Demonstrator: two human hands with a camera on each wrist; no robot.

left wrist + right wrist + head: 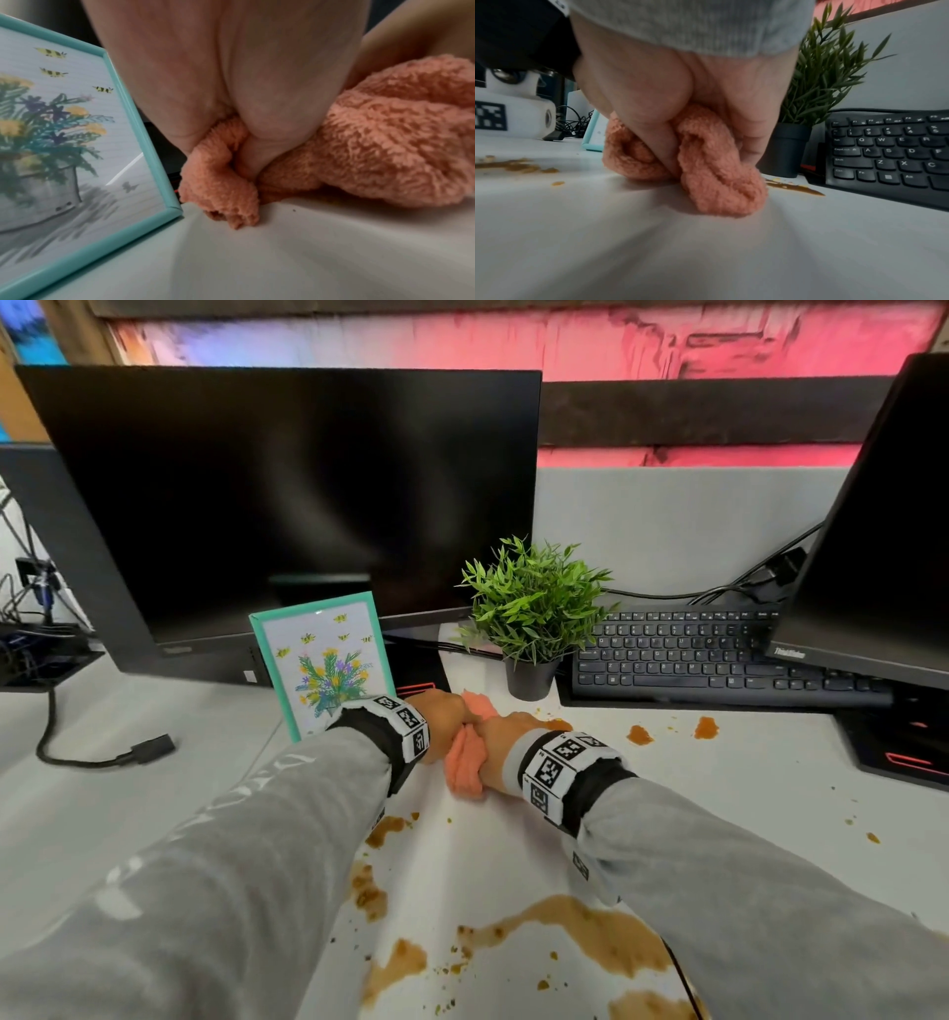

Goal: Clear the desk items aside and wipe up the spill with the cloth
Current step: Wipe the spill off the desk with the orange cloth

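An orange fluffy cloth (464,762) (385,142) (718,162) lies bunched on the white desk (513,855), gripped by both hands side by side. My left hand (441,716) (231,91) clutches its left end just right of the teal picture frame (323,665) (77,142). My right hand (506,742) (680,101) squeezes the other end, fingers curled round it. A brown spill (590,932) spreads over the near desk, with smaller blots (639,735) (795,187) to the right of the hands.
A potted green plant (531,618) (821,81) stands just behind the hands. A black keyboard (708,654) (890,150) lies at the right, under a second monitor (883,531). A large monitor (287,505) fills the back. A black cable (102,752) lies at the left.
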